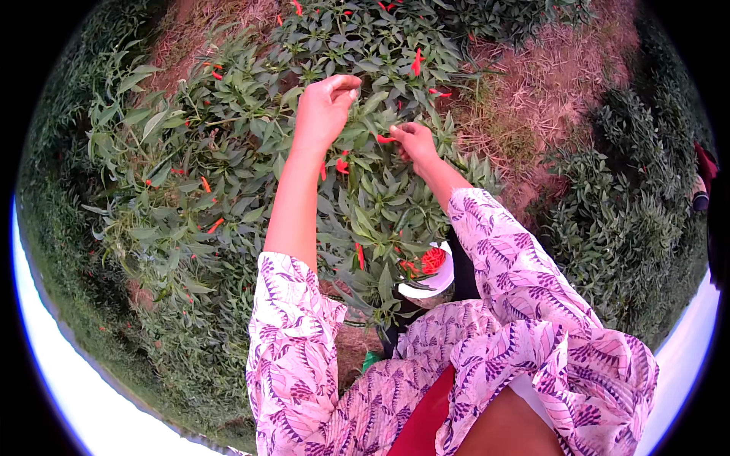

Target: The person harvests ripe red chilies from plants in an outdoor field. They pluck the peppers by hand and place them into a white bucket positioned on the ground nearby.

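Observation:
My left hand (325, 111) is above the leafy top of a chilli plant (365, 219), its fingers curled towards the thumb. Whether anything sits between those fingertips is hidden. Lower and to the right, my right hand (419, 145) pinches a red chilli pepper (385, 139) with thumb and fingers among the leaves. Other ripe chillies (341, 166) hang just below, between my two forearms. Close to my body stands a white bucket (442, 280), partly covered by foliage, with a heap of picked red chillies (433, 260) inside.
More chilli plants with red fruit (215, 226) spread to the left and ahead. A strip of dry, straw-strewn soil (530, 97) runs along the right, with another plant row (621, 222) beyond. Part of another person (700, 194) shows at the far right edge.

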`<control>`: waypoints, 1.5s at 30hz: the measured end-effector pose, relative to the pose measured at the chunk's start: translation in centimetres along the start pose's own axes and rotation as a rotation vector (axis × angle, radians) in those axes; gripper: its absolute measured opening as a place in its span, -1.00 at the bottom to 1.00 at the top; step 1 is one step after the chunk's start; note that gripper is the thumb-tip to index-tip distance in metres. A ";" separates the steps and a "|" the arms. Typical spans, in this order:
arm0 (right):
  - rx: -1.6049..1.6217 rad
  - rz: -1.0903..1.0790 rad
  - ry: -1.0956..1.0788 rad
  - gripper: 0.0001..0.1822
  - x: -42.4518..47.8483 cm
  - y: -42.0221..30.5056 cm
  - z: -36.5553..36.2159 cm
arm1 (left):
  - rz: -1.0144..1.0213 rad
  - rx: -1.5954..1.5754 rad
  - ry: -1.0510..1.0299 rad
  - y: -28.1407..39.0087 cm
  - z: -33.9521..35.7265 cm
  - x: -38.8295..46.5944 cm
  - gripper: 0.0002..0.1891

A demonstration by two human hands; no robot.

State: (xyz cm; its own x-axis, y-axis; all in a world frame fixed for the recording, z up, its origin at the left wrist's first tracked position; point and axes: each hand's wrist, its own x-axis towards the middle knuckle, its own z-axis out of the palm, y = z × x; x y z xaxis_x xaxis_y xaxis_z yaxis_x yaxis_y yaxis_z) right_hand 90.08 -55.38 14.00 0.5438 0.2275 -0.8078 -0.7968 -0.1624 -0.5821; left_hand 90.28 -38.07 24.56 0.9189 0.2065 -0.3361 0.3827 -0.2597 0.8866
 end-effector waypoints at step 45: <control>0.097 -0.303 -0.256 -0.82 -4.5 0.9 0.3 | 0.332 0.731 -0.445 -5.8 3.2 -1.3 -0.69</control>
State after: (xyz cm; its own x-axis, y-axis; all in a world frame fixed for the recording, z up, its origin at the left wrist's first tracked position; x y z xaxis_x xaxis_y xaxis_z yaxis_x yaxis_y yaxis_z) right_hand 86.89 -56.25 17.14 0.6840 0.4849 -0.5450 -0.6387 0.0371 -0.7686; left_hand 87.20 -39.80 18.86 0.8865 -0.3288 -0.3256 -0.0818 -0.8039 0.5891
